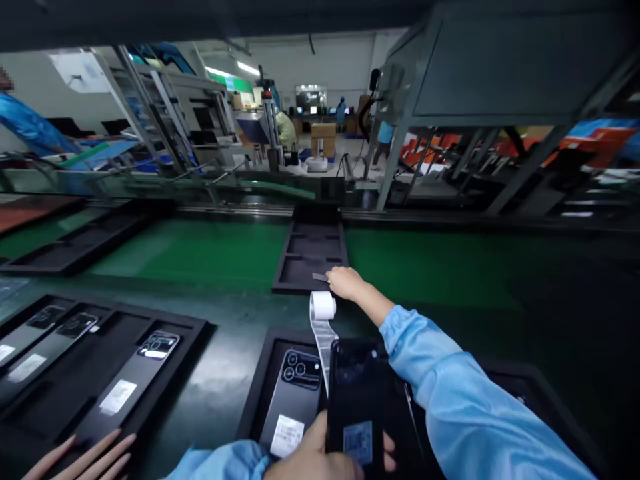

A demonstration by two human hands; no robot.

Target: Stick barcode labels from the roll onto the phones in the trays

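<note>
Head view: left hand (311,460) grips 1 phone (354,393); right hand (345,283) pinches 1 strip (320,277).

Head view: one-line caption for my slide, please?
Left hand grips a black rectangular phone while the right hand touches a thin grey strip over a black compartmented tray.

A dark, glossy desk (215,363) fills the lower part of the frame, with pale glare left of centre. Directly on it lie a black tray (113,340) at lower left and a second tray (264,373) at lower centre. Above them, a green belt (210,250) runs from side to side, bearing a compartmented tray (315,248) at centre and another black tray (100,232) towards the left edge
</note>
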